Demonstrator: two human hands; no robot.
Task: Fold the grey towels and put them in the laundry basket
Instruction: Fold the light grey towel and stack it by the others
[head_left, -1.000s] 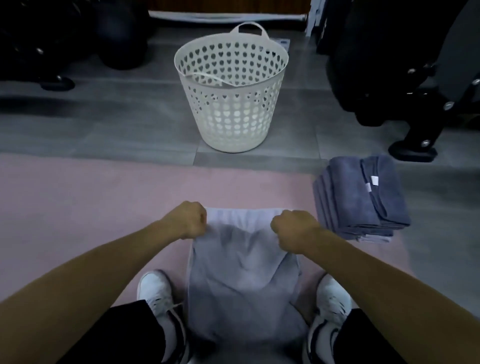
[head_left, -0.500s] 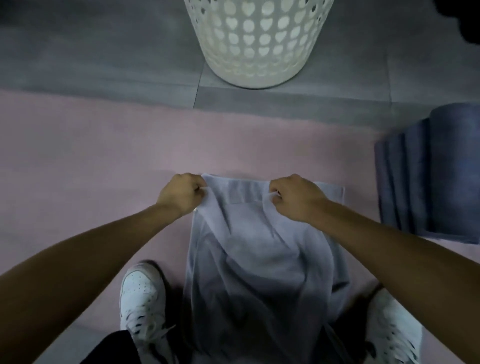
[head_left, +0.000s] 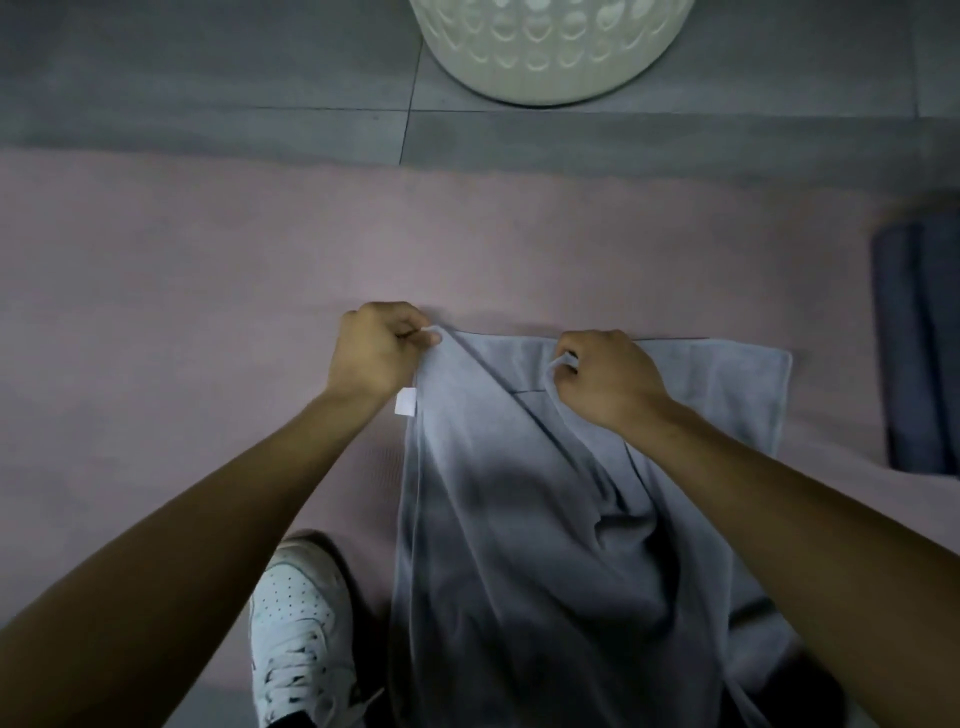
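Grey floor tiles with thin dark joints run across the far side of the room, and a soft, matt pink mat covers the nearer floor.

On that mat, the left hand is curled into a fist, thumb and fingers pinching the far left corner of a pale grey towel. The right hand is likewise curled, pinching a small fold of the towel's upper edge a little to the right of the left hand. Both hands are clamped on the cloth and lift it, so a taut diagonal crease runs between them.

The towel is thin, smooth-napped fabric, roughly rectangular. Its far right corner lies flat on the mat beyond the right hand, while the near part sags in loose folds down toward the person's legs. A small white square label hangs at the towel's left edge, just below the left wrist.

Left of the towel's near end, touching the mat, stands a white lace-up sneaker with a perforated toe.

Right of the towel, at the picture's edge, lies a stack of darker blue-grey folded towels, blurred.

Beyond the towel, on the tiles, stands the round off-white plastic laundry basket, its wall pierced with rows of holes; only its lower part shows.
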